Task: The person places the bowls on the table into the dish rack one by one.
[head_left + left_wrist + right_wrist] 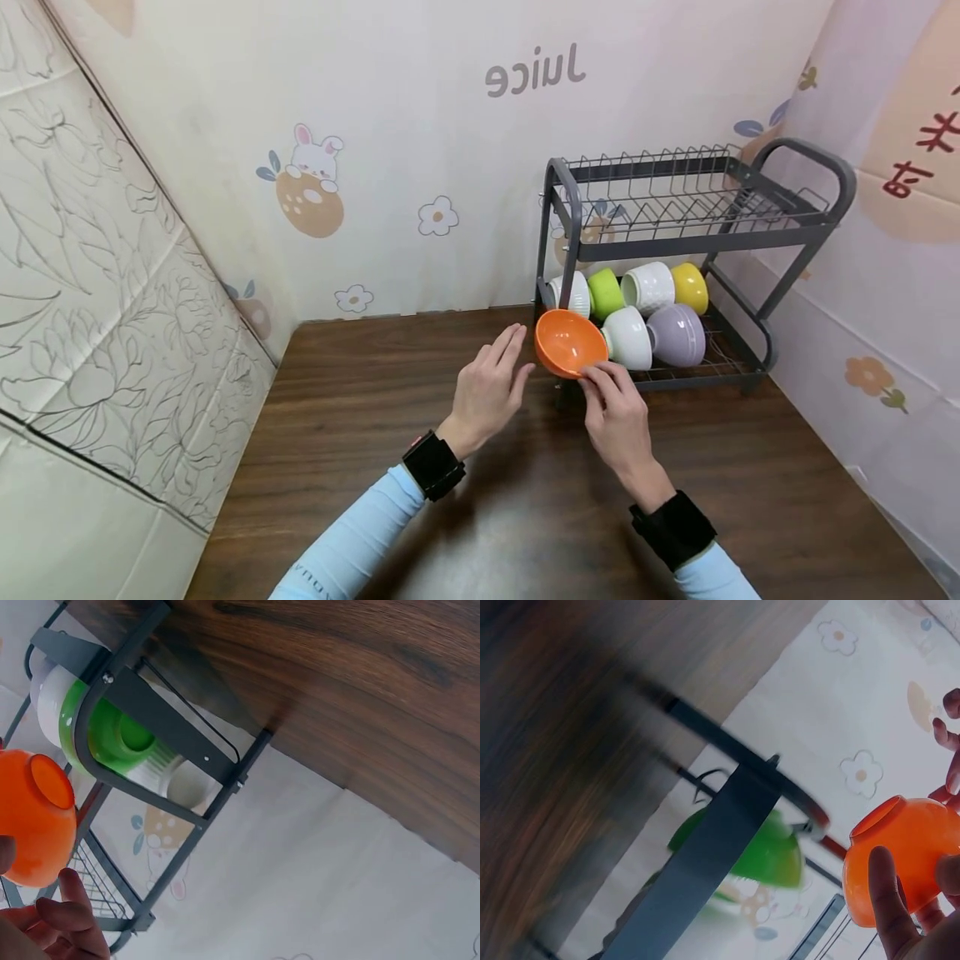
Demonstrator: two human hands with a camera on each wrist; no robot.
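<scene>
An orange bowl is held in front of the left end of the dish rack, tilted so its inside shows in the head view. My right hand pinches its lower right rim between thumb and fingers. To the left of the bowl, my left hand has its fingers extended and a small gap from the rim. From the left wrist, the outside and foot of the orange bowl appear beside my left fingers. In the right wrist view, right-hand fingers lie against the bowl's outer side.
On the rack's lower shelf sit several bowls on their sides, among them a green one, a yellow one, a purple one and a white one. The upper wire shelf overhangs them. Beneath is a brown wooden table, with a printed wall covering behind.
</scene>
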